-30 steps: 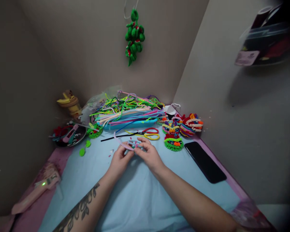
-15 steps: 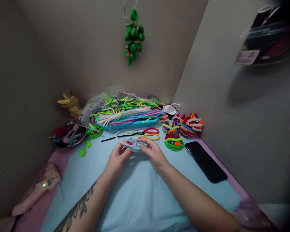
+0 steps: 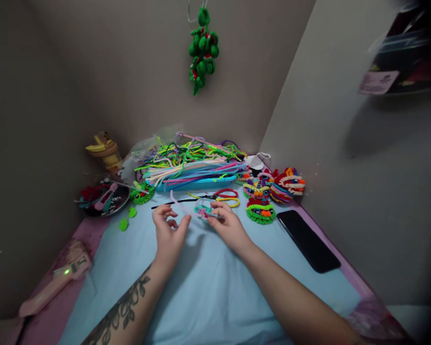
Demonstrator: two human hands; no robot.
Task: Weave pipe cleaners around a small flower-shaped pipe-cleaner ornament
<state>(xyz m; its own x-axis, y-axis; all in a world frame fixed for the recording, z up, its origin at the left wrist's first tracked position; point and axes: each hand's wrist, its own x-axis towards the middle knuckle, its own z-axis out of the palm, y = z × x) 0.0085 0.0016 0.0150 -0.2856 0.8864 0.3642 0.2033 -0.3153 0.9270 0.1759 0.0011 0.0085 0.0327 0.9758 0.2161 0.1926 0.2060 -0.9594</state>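
Note:
My right hand (image 3: 230, 227) pinches a small looped piece of teal and pink pipe cleaners (image 3: 203, 211) above the blue cloth. From that piece a pale pink pipe cleaner (image 3: 180, 205) sticks out up and to the left, its end free. My left hand (image 3: 170, 231) is just left of the piece, fingers curved and apart, with nothing visible in it. Behind the hands lie scissors (image 3: 227, 197) with red and yellow handles, and a black pipe cleaner (image 3: 160, 205) partly hidden by the left fingers.
A blue tray (image 3: 197, 184) heaped with colourful pipe cleaners stands at the back. Fuzzy animal faces (image 3: 260, 212) and a black phone (image 3: 308, 241) lie right. At left are a pink glue gun (image 3: 57, 282), a dark dish (image 3: 120, 203), green discs (image 3: 123, 224) and a cup (image 3: 109, 155).
My left hand has let go of the looped piece and moved a little left, its fingers opening. The right hand keeps the piece, which is now turned and tilted.

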